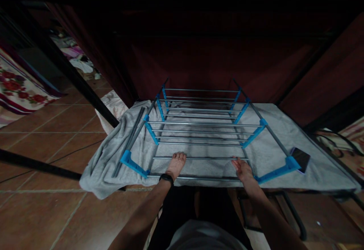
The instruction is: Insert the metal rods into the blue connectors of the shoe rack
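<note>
Near rail of silver metal-rod rack with blue plastic joints (pixel 199 123) under both palms: left hand (pixel 176 165) with fingers (pixel 179 155) draped over it, can't tell if clenched; right hand (pixel 242 169) with fingers (pixel 234 162) released, laid flat. Lying flat, centred on grey cloth (pixel 284 128) over the surface. Tiers of parallel rails, blue brackets down both sides. Loose dark rods (pixel 133 134) just left, dark phone (pixel 300 158) at right corner
</note>
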Motion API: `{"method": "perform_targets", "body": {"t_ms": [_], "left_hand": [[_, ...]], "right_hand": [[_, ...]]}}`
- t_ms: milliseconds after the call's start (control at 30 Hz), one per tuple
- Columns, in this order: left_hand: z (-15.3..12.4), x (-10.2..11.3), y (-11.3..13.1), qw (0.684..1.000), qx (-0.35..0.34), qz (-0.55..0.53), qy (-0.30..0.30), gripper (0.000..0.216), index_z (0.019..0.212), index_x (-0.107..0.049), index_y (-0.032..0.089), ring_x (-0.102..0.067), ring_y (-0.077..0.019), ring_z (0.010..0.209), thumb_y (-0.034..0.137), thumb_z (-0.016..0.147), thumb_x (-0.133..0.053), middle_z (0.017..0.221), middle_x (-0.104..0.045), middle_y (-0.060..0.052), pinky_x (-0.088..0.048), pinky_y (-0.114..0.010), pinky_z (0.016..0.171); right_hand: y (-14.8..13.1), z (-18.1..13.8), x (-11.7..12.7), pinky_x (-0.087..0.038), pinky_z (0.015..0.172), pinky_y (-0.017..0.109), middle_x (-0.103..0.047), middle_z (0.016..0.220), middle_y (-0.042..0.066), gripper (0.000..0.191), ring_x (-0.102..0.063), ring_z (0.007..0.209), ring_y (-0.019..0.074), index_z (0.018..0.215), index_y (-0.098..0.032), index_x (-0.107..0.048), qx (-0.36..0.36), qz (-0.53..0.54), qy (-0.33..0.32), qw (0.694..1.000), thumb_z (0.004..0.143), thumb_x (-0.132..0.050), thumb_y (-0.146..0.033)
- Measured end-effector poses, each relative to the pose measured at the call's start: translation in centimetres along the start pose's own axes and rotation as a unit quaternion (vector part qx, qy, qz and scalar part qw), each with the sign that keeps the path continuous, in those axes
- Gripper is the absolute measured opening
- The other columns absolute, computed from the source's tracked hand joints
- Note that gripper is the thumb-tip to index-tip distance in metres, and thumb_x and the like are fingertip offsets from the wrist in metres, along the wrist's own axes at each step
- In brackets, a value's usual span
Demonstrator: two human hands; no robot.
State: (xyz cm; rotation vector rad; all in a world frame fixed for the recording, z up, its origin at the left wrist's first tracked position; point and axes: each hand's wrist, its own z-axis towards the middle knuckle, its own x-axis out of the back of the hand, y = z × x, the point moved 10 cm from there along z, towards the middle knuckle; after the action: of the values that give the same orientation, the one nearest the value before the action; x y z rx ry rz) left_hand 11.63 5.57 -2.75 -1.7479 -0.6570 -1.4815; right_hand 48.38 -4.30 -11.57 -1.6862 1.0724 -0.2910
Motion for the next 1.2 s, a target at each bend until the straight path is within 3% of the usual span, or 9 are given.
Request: {"method": "perform_targets", "body": {"t_ms": [267, 667, 800, 1000, 1200], "left_hand": [[0.1, 0.0, 0.0, 1.000, -0.003, 0.006, 0.003, 0.037, 0.123, -0.061, 0.012, -0.059, -0.0262, 0.109, 0.002, 0.095, -0.039, 0.116, -0.066, -0.016, -0.046, -0.043, 0.094], [0.1, 0.0, 0.0, 1.000, 0.002, 0.006, 0.002, 0.037, 0.125, -0.060, 0.013, -0.059, -0.0257, 0.108, 0.004, 0.095, -0.041, 0.117, -0.066, -0.016, -0.046, -0.042, 0.094], [0.0, 0.4, -0.1, 1.000, 0.006, 0.006, 0.003, 0.037, 0.124, -0.060, 0.015, -0.059, -0.0248, 0.108, 0.003, 0.093, -0.043, 0.116, -0.065, -0.015, -0.046, -0.042, 0.095], [-0.2, 1.4, -0.3, 1.000, -0.001, 0.004, 0.012, 0.041, 0.122, -0.063, 0.015, -0.061, -0.0264, 0.107, 0.000, 0.092, -0.041, 0.112, -0.067, -0.016, -0.048, -0.043, 0.094], [-0.5, 1.2, -1.1, 1.000, 0.019, -0.002, 0.000, 0.050, 0.129, -0.061, 0.018, -0.061, -0.0264, 0.114, -0.002, 0.090, -0.037, 0.121, -0.067, -0.016, -0.046, -0.042, 0.098]], "right_hand": [[0.0, 0.1, 0.0, -0.065, 0.075, 0.038, -0.068, 0.073, 0.003, 0.015, -0.069, 0.071, 0.0214, 0.069, -0.026, -0.059, -0.003, -0.012, 0.007, 1.000, 0.062, -0.071, -0.032], [-0.5, -0.8, -0.5, -0.063, 0.084, 0.036, -0.070, 0.079, 0.006, 0.013, -0.072, 0.082, 0.0229, 0.070, -0.027, -0.059, -0.012, -0.025, 0.001, 1.000, 0.065, -0.070, -0.031], [-0.8, -1.0, -0.9, -0.063, 0.080, 0.034, -0.068, 0.072, 0.003, 0.015, -0.072, 0.078, 0.0218, 0.068, -0.028, -0.055, -0.014, -0.023, 0.006, 1.000, 0.065, -0.070, -0.029], [-1.2, -1.4, -1.7, -0.063, 0.076, 0.032, -0.070, 0.075, 0.001, 0.017, -0.071, 0.072, 0.0186, 0.069, -0.027, -0.056, 0.004, 0.015, 0.007, 1.000, 0.066, -0.072, -0.028], [-1.0, -1.7, -2.1, -0.063, 0.076, 0.032, -0.070, 0.076, -0.002, 0.025, -0.072, 0.075, 0.0181, 0.071, -0.027, -0.055, 0.013, 0.054, 0.000, 0.998, 0.063, -0.078, -0.029]]}}
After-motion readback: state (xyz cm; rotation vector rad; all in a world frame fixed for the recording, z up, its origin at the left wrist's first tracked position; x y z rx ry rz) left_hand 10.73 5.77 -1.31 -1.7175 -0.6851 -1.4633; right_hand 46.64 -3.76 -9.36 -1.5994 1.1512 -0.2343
